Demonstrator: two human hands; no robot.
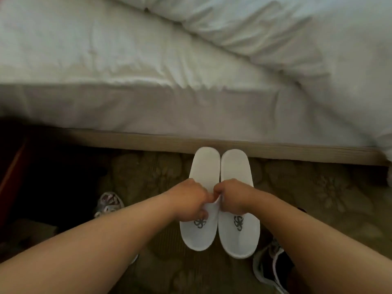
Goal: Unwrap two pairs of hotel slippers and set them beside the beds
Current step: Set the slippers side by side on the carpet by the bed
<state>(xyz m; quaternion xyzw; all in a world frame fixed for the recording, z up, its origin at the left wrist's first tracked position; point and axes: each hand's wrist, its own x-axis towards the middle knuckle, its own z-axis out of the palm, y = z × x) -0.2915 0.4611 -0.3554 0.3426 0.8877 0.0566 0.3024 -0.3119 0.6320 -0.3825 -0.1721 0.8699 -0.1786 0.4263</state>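
The bed (127, 60) filled the upper half of the view, its white sheet running from 9 to 3 o'clock, with a rumpled duvet (275, 28) folded back toward 1 o'clock. Below it ran the wooden bed base (106, 139), and then the patterned carpet (318, 187). On that carpet, at centre, the left slipper (203, 166) and the right slipper (235, 166) lay touching side by side. Their long axes ran from 12 to 6 o'clock, heels just beside the base and logo-marked toes pointing at 6, toward the person. No wrapper showed on them. A sneaker (109, 203) sat at 8 o'clock and another (269, 264) at 5 o'clock. The left hand (188, 198) came in from 7 o'clock and the right hand (233, 196) from 5. Each was over its own slipper at mid-length, so neither had to cross. Both hands had their fingers curled tight, apparently pinching the white fabric at the mouth of the upper. Any straightening would probably run along that 12-to-6 line, since the pair already sat square to the bed.
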